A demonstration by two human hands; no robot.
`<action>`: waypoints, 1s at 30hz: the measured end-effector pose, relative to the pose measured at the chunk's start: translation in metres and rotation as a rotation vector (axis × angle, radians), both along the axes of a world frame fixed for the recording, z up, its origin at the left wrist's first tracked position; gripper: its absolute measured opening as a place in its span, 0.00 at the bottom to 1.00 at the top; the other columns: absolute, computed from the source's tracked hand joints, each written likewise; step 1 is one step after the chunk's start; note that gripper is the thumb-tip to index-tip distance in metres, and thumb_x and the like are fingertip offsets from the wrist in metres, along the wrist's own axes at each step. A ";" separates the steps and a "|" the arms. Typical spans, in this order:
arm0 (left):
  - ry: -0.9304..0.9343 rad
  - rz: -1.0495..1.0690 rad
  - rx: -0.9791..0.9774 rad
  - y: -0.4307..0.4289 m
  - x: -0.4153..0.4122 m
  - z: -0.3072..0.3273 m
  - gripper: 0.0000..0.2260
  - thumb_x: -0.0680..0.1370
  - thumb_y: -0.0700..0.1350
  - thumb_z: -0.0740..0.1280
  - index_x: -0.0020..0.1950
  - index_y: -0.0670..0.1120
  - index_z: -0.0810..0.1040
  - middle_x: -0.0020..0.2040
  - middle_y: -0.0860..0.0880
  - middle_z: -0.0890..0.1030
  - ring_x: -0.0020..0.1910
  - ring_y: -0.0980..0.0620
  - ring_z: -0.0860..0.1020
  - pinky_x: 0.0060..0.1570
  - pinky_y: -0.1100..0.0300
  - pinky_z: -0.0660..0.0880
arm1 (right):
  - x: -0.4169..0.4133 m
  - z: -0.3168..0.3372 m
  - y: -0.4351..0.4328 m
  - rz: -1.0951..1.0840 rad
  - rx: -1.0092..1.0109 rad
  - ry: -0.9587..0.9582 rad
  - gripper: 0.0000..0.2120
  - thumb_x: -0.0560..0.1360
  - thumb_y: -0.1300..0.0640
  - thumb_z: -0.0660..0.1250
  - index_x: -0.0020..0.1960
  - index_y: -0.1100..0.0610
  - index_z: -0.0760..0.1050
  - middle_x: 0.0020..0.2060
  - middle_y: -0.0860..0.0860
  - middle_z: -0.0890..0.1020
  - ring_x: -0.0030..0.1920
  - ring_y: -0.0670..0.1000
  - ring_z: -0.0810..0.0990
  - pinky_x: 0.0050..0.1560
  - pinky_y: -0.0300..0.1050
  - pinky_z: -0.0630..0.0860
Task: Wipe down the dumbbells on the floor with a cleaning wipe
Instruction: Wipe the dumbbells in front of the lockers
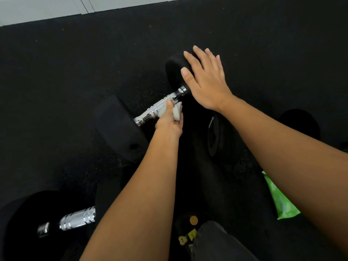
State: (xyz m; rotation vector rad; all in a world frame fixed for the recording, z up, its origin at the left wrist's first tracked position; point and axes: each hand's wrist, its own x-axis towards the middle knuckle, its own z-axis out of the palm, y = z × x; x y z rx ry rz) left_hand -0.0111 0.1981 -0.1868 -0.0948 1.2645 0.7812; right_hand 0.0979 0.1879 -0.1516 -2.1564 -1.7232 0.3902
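A black hex dumbbell [120, 127] with a chrome knurled handle lies diagonally on the dark rubber floor. My left hand [169, 121] grips a folded white cleaning wipe [177, 112] around the middle of that handle. My right hand [205, 80] rests flat, fingers straight, on top of the dumbbell's far black head [174, 72]. A second dumbbell [75, 220] lies at the lower left, its chrome handle showing beside my left forearm.
A black weight plate [213, 136] sits right of the handle, under my right forearm. A bright green wipe packet [280, 200] lies at the lower right. A pale tiled strip [37, 8] borders the mat at the top left. My dark-clothed knee fills the bottom.
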 end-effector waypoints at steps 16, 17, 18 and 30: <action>-0.121 -0.285 0.201 -0.054 -0.070 0.081 0.17 0.81 0.50 0.57 0.68 0.45 0.69 0.63 0.45 0.77 0.64 0.47 0.75 0.65 0.53 0.68 | -0.045 0.033 -0.047 -0.117 -0.173 0.251 0.26 0.81 0.44 0.48 0.76 0.52 0.55 0.77 0.54 0.45 0.75 0.56 0.36 0.73 0.52 0.34; -0.111 -0.314 0.218 -0.059 -0.076 0.087 0.18 0.81 0.51 0.56 0.68 0.46 0.69 0.64 0.45 0.76 0.64 0.48 0.74 0.66 0.52 0.66 | -0.052 0.037 -0.057 -0.140 -0.146 0.315 0.24 0.81 0.45 0.49 0.74 0.52 0.61 0.77 0.55 0.50 0.76 0.56 0.40 0.74 0.52 0.38; -0.094 -0.343 0.232 -0.065 -0.081 0.094 0.18 0.80 0.51 0.57 0.69 0.47 0.69 0.64 0.46 0.76 0.64 0.48 0.74 0.67 0.52 0.66 | -0.058 0.042 -0.067 -0.164 -0.104 0.382 0.21 0.81 0.45 0.51 0.69 0.53 0.68 0.75 0.55 0.59 0.76 0.55 0.49 0.75 0.52 0.44; -0.167 -0.393 0.313 -0.143 -0.112 0.195 0.15 0.79 0.47 0.58 0.64 0.46 0.72 0.63 0.45 0.77 0.62 0.48 0.75 0.67 0.49 0.66 | -0.101 0.143 -0.161 -0.306 -0.119 1.072 0.09 0.75 0.54 0.67 0.54 0.56 0.76 0.43 0.49 0.80 0.41 0.45 0.78 0.34 0.30 0.73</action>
